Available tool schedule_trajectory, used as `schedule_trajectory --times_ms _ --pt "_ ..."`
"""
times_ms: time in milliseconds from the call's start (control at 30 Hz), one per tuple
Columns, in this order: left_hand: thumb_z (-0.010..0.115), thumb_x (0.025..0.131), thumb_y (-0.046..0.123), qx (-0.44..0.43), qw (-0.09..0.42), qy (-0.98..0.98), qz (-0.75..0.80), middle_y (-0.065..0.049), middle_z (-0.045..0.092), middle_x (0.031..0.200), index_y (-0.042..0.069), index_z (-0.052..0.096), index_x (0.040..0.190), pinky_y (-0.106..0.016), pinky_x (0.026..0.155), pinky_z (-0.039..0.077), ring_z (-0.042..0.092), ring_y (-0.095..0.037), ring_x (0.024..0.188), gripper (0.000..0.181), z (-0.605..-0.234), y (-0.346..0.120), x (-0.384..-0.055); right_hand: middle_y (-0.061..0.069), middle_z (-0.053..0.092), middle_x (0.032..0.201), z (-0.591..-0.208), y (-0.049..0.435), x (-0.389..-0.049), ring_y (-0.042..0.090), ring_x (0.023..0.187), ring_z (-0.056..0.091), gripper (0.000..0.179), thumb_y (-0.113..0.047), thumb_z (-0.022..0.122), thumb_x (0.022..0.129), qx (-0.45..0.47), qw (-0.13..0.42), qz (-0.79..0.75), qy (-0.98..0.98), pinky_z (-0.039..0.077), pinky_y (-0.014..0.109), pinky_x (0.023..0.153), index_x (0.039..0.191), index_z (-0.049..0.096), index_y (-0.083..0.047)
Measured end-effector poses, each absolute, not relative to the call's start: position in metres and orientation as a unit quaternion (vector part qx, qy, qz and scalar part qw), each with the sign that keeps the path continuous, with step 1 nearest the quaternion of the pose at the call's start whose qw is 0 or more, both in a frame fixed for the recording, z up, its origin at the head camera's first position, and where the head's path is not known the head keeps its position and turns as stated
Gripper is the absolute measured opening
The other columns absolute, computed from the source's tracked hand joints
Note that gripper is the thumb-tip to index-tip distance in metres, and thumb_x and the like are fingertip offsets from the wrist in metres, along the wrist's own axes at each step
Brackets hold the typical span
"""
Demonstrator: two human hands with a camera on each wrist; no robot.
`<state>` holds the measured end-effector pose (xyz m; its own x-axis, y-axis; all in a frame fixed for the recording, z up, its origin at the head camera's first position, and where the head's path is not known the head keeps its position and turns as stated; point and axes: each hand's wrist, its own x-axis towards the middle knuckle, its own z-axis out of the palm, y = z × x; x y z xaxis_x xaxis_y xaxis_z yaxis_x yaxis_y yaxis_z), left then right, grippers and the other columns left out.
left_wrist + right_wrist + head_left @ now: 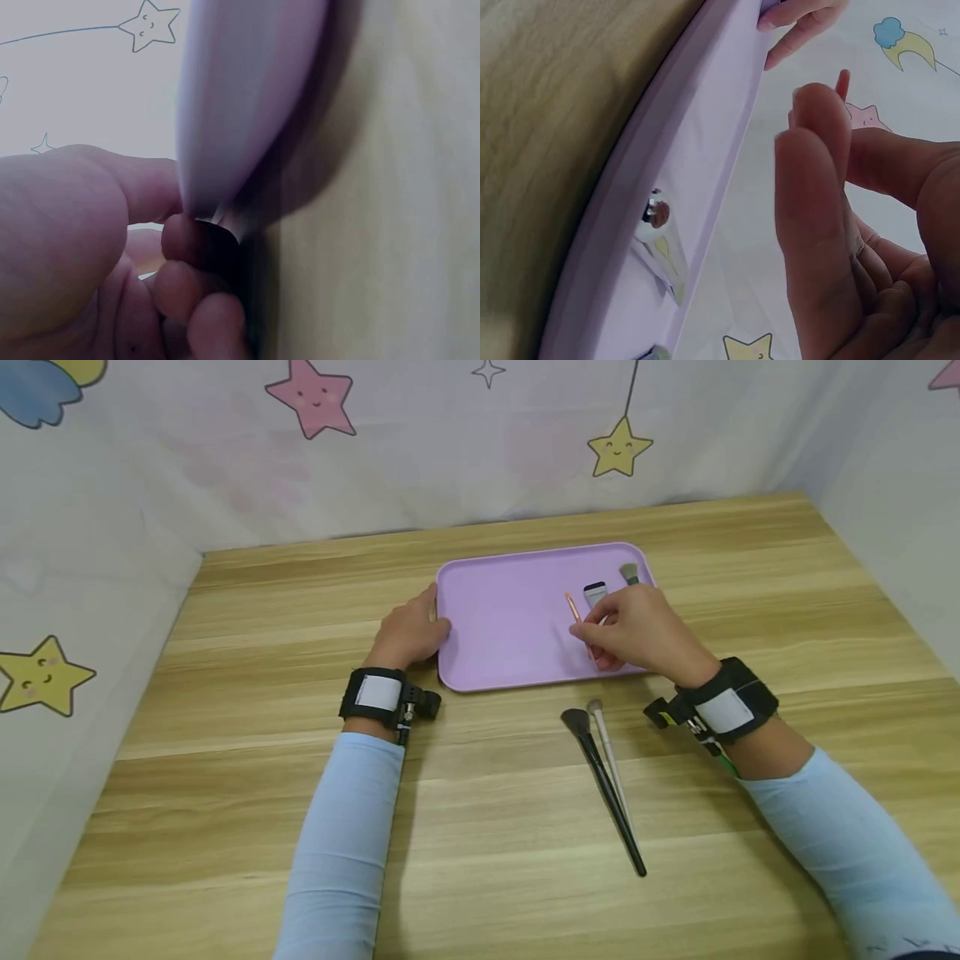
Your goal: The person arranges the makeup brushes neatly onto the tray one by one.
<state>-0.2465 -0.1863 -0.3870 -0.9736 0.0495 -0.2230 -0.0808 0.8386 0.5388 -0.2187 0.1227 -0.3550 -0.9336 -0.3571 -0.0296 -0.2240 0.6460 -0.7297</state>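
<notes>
On the wood-grain table (210, 760) lay a lilac tray (502, 627), and in front of it a black-handled makeup brush (606, 787), with a white-handled makeup brush (611, 755) close beside it.

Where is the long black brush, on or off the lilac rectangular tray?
Off: the black brush lies on the wood-grain table, outside the tray.

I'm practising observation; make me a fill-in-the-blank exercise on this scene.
The person's left hand grips the rim of the purple rectangular ____.
The right hand pinches a slim pinkish brush; its fabric sleeve is light ____.
The long black brush lies on the wood-grained table beside a slender brush with a ____ handle.
Missing words: tray; blue; white.
</notes>
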Motion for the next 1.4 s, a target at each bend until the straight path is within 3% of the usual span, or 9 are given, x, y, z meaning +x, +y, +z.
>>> schedule_trajectory --times_ms 300,533,800,1167,1400 --pt "0.047 0.098 0.026 -0.013 0.115 0.95 0.29 -0.014 0.033 0.16 0.011 0.02 0.162 -0.042 0.083 0.042 0.048 -0.034 0.118 0.071 -0.389 -0.186 -0.246 0.008 0.067 0.06 -0.361 0.115 -0.228 0.02 0.053 0.066 0.029 -0.022 0.068 0.097 -0.147 0.105 -0.386 0.905 0.054 0.029 0.05 0.086 0.072 0.004" --pt "0.047 0.098 0.026 -0.014 0.115 0.95 0.29 -0.014 0.037 0.158 0.011 0.02 0.162 -0.04 0.074 0.042 0.053 -0.034 0.102 0.071 -0.39 -0.186 -0.246 0.006 0.066 0.059 -0.366 0.108 -0.236 0.018 0.049 0.063 0.029 -0.021 0.067 0.096 -0.154 0.093 -0.333 0.926 0.049 0.029 0.046 0.077 0.073 0.0" --pt "0.047 0.099 0.027 -0.017 0.112 0.951 0.289 -0.012 0.035 0.159 0.013 0.02 0.163 -0.04 0.077 0.042 0.052 -0.032 0.111 0.071 -0.389 -0.185 -0.246 0.004 0.06 0.057 -0.372 0.104 -0.242 0.016 0.047 0.053 0.029 -0.02 0.069 0.093 -0.172 0.054 -0.259 0.949 0.04 0.028 0.045 0.071 0.074 -0.002" --pt "0.048 0.098 0.027 -0.024 0.109 0.951 0.287 -0.012 0.039 0.157 0.015 0.022 0.163 -0.039 0.073 0.042 0.054 -0.032 0.102 0.071 -0.389 -0.187 -0.247 0.001 0.056 0.054 -0.377 0.096 -0.238 0.018 0.052 0.049 0.036 -0.021 0.07 0.092 -0.183 0.024 -0.224 0.957 0.038 0.031 0.049 0.06 0.07 -0.005" --pt "0.048 0.098 0.027 -0.02 0.111 0.952 0.285 -0.013 0.037 0.158 0.015 0.02 0.163 -0.041 0.079 0.043 0.053 -0.033 0.11 0.071 -0.389 -0.188 -0.248 0.006 0.06 0.064 -0.375 0.094 -0.232 0.022 0.059 0.053 0.03 -0.022 0.071 0.093 -0.185 0.024 -0.207 0.96 0.041 0.035 0.054 0.07 0.071 -0.002"
